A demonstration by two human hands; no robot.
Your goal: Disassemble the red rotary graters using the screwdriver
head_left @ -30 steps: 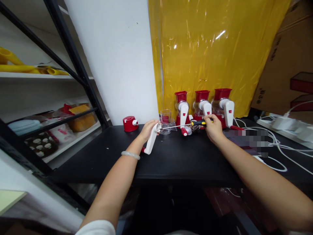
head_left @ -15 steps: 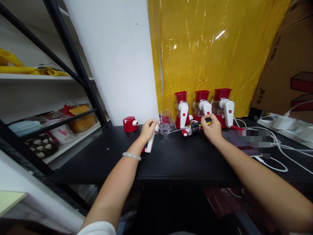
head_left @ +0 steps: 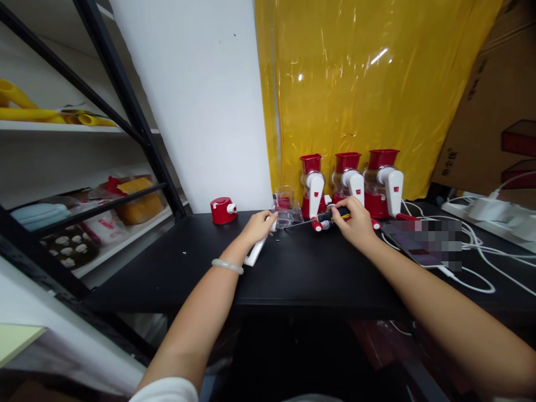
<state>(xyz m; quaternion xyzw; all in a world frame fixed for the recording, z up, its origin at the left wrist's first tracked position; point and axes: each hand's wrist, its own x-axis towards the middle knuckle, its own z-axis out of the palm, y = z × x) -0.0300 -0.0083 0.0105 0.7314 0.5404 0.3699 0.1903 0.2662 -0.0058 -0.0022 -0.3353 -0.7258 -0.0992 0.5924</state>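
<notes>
My left hand pinches the upper end of a white crank handle, whose long arm slants down toward my wrist. In my right hand is a screwdriver with a black and yellow grip. Its thin metal shaft points left, the tip ending low near my left fingers and in front of a clear plastic grater housing. Whether the tip touches anything, I cannot tell. A red grater base with a white knob stands left of my left hand. Behind the screwdriver, a grater drum is mostly hidden.
Three red and white rotary graters stand in a row at the back of the black table. A phone, white cables and a power strip lie on the right. A black-framed shelf rises at left.
The crank handle has turned in my left fingers, and its red knob is now out of sight. My right hand has shifted slightly left along with the screwdriver, its fingers placed differently on the grip.
</notes>
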